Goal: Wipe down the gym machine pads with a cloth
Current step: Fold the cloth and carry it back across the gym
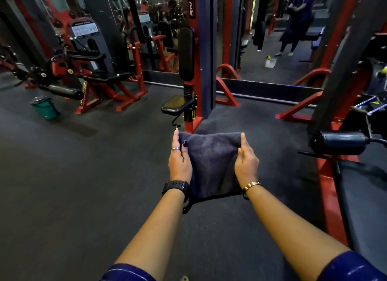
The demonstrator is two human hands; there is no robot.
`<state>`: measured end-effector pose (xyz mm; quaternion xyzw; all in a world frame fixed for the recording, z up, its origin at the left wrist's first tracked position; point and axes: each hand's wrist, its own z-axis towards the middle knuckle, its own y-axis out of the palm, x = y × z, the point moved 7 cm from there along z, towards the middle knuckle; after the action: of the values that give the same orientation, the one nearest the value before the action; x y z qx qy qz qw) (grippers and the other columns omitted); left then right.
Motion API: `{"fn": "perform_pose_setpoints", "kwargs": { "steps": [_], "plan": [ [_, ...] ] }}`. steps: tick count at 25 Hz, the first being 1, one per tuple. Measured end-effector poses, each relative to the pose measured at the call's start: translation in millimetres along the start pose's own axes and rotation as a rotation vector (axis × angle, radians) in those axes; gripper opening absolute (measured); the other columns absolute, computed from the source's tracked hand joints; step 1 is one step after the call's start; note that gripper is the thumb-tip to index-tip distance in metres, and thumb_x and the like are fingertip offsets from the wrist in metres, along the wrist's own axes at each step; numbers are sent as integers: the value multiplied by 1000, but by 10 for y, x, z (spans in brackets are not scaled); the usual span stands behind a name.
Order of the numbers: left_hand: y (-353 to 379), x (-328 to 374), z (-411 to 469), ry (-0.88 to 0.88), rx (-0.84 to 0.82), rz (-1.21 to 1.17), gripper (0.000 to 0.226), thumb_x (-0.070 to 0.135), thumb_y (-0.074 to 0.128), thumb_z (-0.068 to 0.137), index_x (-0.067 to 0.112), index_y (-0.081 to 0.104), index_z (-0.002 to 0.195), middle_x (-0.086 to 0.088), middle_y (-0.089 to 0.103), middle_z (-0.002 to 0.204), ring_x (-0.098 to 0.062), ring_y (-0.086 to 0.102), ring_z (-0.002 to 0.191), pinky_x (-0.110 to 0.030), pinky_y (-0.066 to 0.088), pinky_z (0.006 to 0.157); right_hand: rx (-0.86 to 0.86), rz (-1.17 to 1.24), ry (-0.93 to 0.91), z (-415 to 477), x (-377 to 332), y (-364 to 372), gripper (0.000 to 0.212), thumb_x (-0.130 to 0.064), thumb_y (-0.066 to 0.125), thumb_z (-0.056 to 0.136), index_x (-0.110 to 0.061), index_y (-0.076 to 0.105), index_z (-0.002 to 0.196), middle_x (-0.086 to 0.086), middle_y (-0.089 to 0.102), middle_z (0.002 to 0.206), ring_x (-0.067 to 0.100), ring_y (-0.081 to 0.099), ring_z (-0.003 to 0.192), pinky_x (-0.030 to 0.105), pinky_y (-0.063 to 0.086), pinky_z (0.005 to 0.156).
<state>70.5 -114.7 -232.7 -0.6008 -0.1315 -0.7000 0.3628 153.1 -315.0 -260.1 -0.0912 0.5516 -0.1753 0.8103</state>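
Hands: left hand (180, 161) and right hand (246, 161) apart, each gripping one side of the cloth (211, 161), thumbs on top.
Cloth: folded, held above the floor, touching no pad.
Progress: wiping seemingly not started; seat pad (174, 105), back pad (185, 54) and roller pad (343, 142) remain.

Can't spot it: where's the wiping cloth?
Head view, centre: the dark cloth is held between left hand and right hand, before the red machine post.

floor (62, 176): dark rubber | mirror wall (261, 71) at back | green bucket (45, 107) L on floor | light: dim
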Motion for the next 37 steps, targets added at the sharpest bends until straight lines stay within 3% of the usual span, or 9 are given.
{"fn": "perform_pose_setpoints", "kwargs": {
  "steps": [3, 6, 9, 13, 21, 29, 33, 37],
  "plan": [
    [237, -334, 650, -33, -15, -29, 49, 26, 36, 100, 46, 21, 143, 4, 43, 144, -15, 44, 128, -27, 35, 105, 11, -50, -41, 465, 114, 398, 55, 14, 40, 87, -14, 51, 133, 12, 49, 139, 23, 46, 128, 1, 19, 103],
    [506, -580, 1362, -38, -105, -48, 47, 28, 36, 100, 50, 25, 140, 3, 46, 143, -17, 46, 128, -35, 38, 107, 22, -87, 10, 967, 241, 804, 52, 17, 39, 84, -11, 63, 120, 12, 45, 142, 23, 44, 129, -6, 15, 99],
    [677, -689, 1913, 10, -138, -70, 47, 18, 38, 100, 48, 36, 135, 7, 48, 140, -12, 46, 127, -28, 36, 107, 57, -139, 38, 1343, 320, 1100, 49, 16, 40, 84, -10, 65, 118, 11, 46, 142, 22, 45, 129, -7, 15, 98],
    [1017, -947, 2519, 46, -200, -26, 45, 5, 38, 97, 28, 50, 133, 2, 52, 136, -13, 48, 124, -8, 30, 97, 108, -194, 66, 1700, 515, 1382, 49, 16, 41, 83, -9, 65, 118, 8, 47, 141, 10, 43, 123, -4, 17, 100],
    [1919, -1449, 3151, -30, -351, -6, 43, 9, 38, 98, 30, 48, 134, 1, 48, 139, -13, 45, 127, -10, 29, 98, 118, -277, 162, 2364, 1303, 1647, 49, 14, 42, 85, -13, 65, 119, 1, 48, 140, 8, 47, 120, -6, 19, 96],
    [3082, -1971, 3849, -143, -477, 56, 39, 24, 40, 100, 33, 41, 138, 0, 43, 144, -14, 41, 131, -20, 31, 104, 50, -319, 250, 3281, 2352, 1883, 47, 15, 43, 83, -9, 66, 116, 8, 52, 137, 14, 50, 121, -4, 20, 99],
    [3488, -2187, 4087, -189, -484, 78, 40, 26, 40, 100, 30, 40, 140, 1, 42, 145, -12, 39, 132, -13, 27, 101, 34, -329, 274, 3566, 2745, 2000, 47, 16, 42, 83, -8, 65, 117, 10, 52, 137, 12, 48, 120, -3, 20, 100],
    [3783, -2478, 4290, -248, -521, 114, 40, 27, 40, 100, 32, 40, 140, 0, 44, 144, -13, 41, 131, -15, 30, 101, 36, -350, 319, 3718, 3039, 2154, 50, 18, 42, 80, -7, 65, 117, 10, 52, 136, 7, 45, 118, -3, 21, 100]
  ]
}}
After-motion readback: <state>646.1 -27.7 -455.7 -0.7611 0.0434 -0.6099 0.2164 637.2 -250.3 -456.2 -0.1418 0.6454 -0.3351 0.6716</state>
